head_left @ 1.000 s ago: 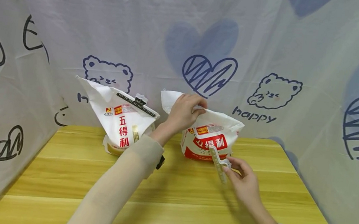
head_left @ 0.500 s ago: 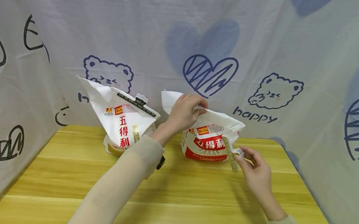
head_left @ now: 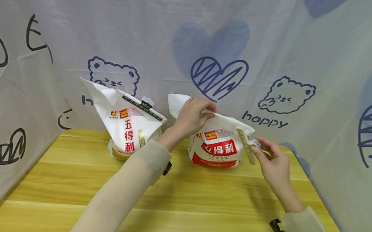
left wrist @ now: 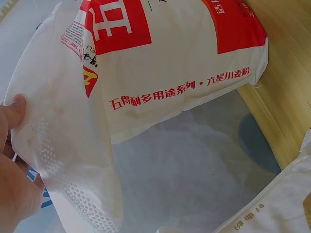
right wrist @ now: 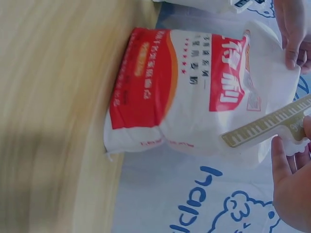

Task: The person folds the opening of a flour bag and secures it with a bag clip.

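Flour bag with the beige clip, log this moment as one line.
left hand: pinches flour bag top | right hand: holds beige sealing clip at bag's right edge | other bag: black clip on

Second flour bag (head_left: pixel 128 128) with black clip (head_left: pixel 143 108) at ten o'clock on wooden table (head_left: pixel 179 200), cartoon-print cloth (head_left: pixel 282 66) behind.

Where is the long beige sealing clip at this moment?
In the head view the beige clip is in the right hand, which pinches its handle end. It is raised at the right edge of the right flour bag, whose top the left hand grips.
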Demonstrator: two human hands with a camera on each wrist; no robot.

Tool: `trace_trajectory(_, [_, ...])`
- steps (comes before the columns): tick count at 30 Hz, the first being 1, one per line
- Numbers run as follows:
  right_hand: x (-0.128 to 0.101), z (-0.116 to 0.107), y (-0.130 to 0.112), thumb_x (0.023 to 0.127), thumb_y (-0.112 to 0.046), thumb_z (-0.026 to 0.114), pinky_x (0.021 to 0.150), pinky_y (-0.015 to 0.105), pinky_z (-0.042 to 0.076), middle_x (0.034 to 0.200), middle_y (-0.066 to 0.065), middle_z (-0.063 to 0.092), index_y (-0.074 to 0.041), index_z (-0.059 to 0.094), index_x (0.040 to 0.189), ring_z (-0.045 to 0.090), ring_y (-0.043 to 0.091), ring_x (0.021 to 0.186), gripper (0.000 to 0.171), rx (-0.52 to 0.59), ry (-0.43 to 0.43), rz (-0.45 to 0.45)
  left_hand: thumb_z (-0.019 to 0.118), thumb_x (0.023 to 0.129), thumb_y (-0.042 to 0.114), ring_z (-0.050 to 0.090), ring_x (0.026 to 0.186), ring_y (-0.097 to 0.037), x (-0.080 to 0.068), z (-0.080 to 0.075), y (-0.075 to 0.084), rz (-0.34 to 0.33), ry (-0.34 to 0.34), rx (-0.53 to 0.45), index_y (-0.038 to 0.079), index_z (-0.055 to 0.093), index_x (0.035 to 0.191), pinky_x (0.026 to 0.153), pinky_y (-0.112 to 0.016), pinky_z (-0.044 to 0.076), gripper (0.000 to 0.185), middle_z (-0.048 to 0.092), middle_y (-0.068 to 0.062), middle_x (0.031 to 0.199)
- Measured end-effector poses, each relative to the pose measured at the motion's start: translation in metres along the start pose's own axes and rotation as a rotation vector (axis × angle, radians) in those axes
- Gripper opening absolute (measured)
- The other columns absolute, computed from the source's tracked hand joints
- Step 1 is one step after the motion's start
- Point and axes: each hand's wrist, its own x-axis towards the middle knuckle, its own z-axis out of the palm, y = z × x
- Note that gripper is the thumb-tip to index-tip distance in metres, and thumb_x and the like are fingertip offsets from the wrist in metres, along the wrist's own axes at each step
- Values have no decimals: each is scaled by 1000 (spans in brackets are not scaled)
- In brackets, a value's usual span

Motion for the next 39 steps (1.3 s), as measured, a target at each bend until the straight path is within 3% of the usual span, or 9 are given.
trace_trajectory(5, [11,-3,-1,97,-4,73,90,7,51,123,18,68,2,70,127,62,0,107,31,-53,-16,-44,73,98,17,62,110,-20,-1,0,0,0,4,4,15,72,107,112,-35,40,10,74,2,111])
trace_trajectory(12, [27,-6,-1,94,-1,74,88,6,51,121,19,70,2,72,126,61,-6,106,31,-95,-48,-151,73,98,16,63,111,-21,-1,-1,2,4,0,0,14,73,108,112,-35,40,10,74,1,111])
trace_trajectory(20, [47,-9,-8,91,4,76,86,5,50,113,19,70,3,74,121,60,0,99,30,-148,-81,-250,73,98,16,63,111,-22,-1,-2,3,11,5,9,14,73,108,111,-35,41,10,75,1,111])
trace_trajectory(31, [68,-14,-18,85,6,81,74,5,52,105,19,75,3,78,111,60,-12,86,26,-195,-95,-310,72,99,18,63,112,-21,-1,-4,3,-9,-18,9,14,73,109,112,-35,40,11,74,1,112])
trace_trajectory(39, [85,-16,-27,88,-1,81,68,6,52,104,17,76,0,79,109,62,-11,82,21,-221,-123,-266,72,99,19,62,112,-20,0,-2,2,-12,-23,16,16,73,110,113,-34,39,12,74,2,112])
